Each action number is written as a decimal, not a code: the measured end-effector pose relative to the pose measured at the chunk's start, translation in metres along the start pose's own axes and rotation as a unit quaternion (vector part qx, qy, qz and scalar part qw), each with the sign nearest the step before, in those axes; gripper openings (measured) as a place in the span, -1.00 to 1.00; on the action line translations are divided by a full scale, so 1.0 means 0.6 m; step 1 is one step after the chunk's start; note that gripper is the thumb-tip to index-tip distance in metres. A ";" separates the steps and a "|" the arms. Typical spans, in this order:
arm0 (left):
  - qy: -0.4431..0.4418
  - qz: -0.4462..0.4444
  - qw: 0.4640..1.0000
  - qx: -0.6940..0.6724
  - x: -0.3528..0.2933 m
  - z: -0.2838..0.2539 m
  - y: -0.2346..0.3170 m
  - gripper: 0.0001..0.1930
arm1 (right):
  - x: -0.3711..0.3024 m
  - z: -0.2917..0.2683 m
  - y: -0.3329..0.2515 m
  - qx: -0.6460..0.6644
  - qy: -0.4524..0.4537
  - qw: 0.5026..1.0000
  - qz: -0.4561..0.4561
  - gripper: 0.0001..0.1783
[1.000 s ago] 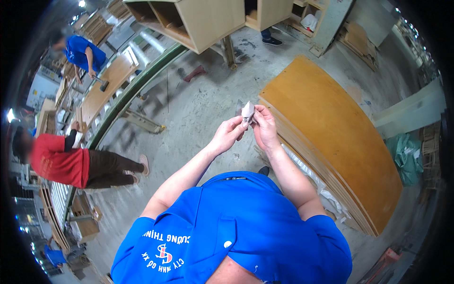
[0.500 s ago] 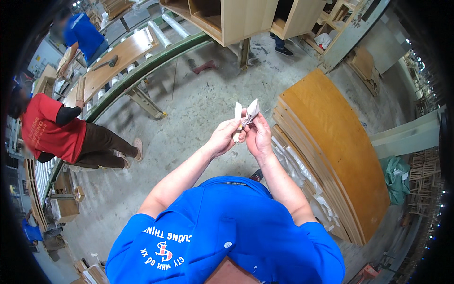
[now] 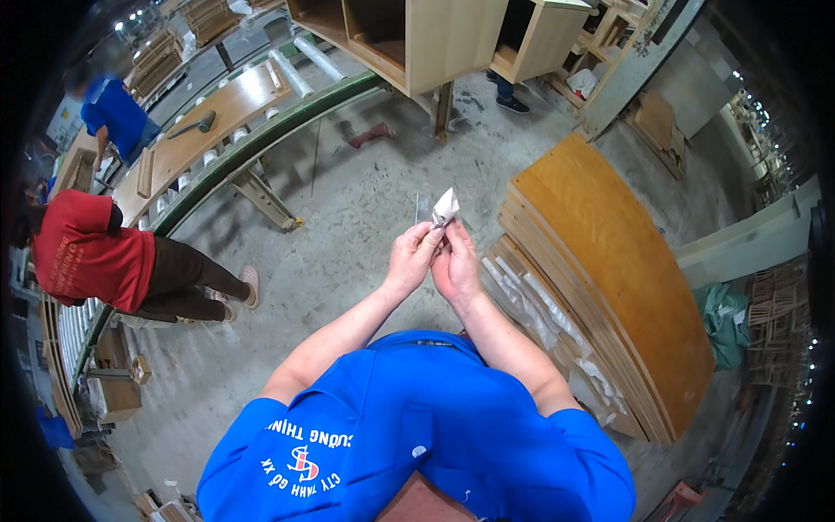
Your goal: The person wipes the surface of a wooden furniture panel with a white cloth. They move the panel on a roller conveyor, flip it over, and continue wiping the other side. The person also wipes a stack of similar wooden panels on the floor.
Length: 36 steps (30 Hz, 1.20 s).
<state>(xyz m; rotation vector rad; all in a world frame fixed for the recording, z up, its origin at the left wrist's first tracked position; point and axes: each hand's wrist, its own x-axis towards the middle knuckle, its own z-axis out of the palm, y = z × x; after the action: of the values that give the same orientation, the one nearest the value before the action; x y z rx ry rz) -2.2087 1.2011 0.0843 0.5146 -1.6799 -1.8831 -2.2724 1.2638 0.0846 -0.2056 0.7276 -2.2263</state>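
Observation:
My left hand (image 3: 409, 257) is closed, its fingers around a small putty knife whose thin flat blade (image 3: 421, 207) sticks up past the fingertips. The knife's handle is hidden in that hand. My right hand (image 3: 455, 263) grips a folded, crumpled white piece (image 3: 446, 207), paper or plastic, with a pointed upper end. Both hands meet in front of my chest, fingertips touching around the lower end of the white piece. What lies inside its folds cannot be seen.
Right of my hands stands a stack of wooden panels (image 3: 609, 270) with white sheeting along its side. A green-framed roller conveyor (image 3: 261, 122) carries a board with a mallet (image 3: 196, 124). A co-worker in red (image 3: 96, 248) stands left; another in blue (image 3: 117, 117) is farther off. Wooden cabinets (image 3: 452, 43) stand ahead.
Both hands have drawn closer together and slightly lower. The putty knife's blade has turned, now appearing thinner and left of the white piece. The co-worker in red has pulled an arm in.

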 end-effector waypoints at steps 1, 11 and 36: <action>0.021 0.052 0.997 0.056 0.000 0.000 0.003 -0.83 | -0.004 0.003 0.004 -0.002 0.005 1.000 -0.009 -0.75; -0.044 0.038 0.997 0.047 0.002 -0.009 0.028 -0.79 | 0.001 -0.013 -0.006 -0.027 -0.072 0.997 -0.016 -0.64; -0.052 0.011 0.981 0.189 0.071 0.115 -0.004 -0.74 | 0.091 -0.105 -0.151 -0.117 -0.027 0.991 -0.051 -0.78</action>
<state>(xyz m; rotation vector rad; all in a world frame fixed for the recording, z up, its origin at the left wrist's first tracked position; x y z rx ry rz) -2.2849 1.2275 0.0950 0.5477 -2.1202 -1.6020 -2.3898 1.3013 0.0792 -0.4257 0.9681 -2.2182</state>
